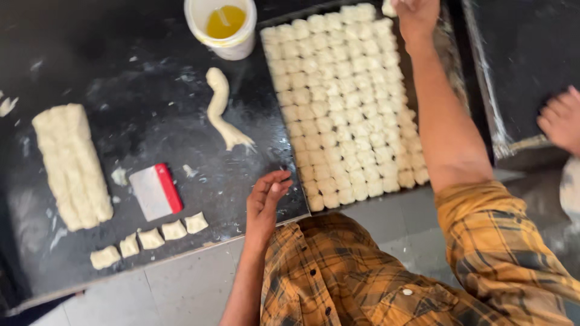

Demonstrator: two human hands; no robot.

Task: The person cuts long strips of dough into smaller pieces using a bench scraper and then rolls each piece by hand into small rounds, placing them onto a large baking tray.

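Right hand (417, 15) closed on a dough piece (388, 8) at the tray (453, 66) far corner, extending the packed rows; left hand (266, 196) open, empty, resting at the dark surface (121, 72) edge.

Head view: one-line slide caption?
Right hand reaches over tray of dough squares; left hand rests at counter edge.

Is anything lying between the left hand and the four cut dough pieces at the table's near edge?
Nothing visible does. The left hand hovers empty over the dark table, and the stretch to the cut dough pieces is bare. The red-edged scraper lies just beyond that line, above the pieces.
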